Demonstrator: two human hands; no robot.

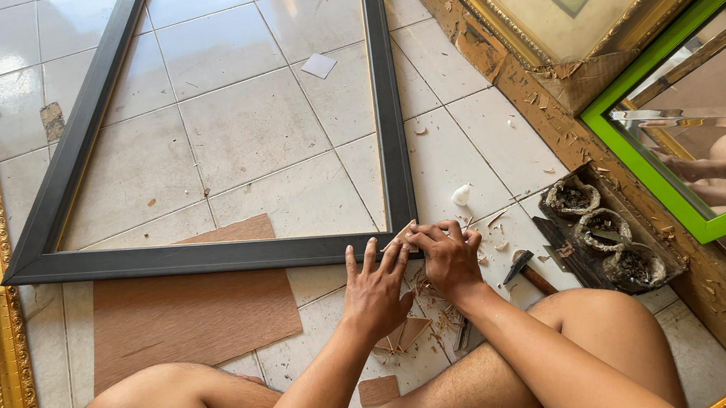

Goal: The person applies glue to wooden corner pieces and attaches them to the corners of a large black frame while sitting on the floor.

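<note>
Head view: two hands at one black frame (205,257), flat on the tiled floor (254,125).
Left hand (377,289): fingers spread, pressing the near corner.
Right hand (448,258): curled fingers pinching one wood sliver (403,231) there.
Beside: one hammer (528,273), three small bowls (605,231).

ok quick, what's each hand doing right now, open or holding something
Left hand: open, fingers spread flat by the corner of the black frame.
Right hand: fingers curled at the same corner; whether it grips anything cannot be told.
</note>
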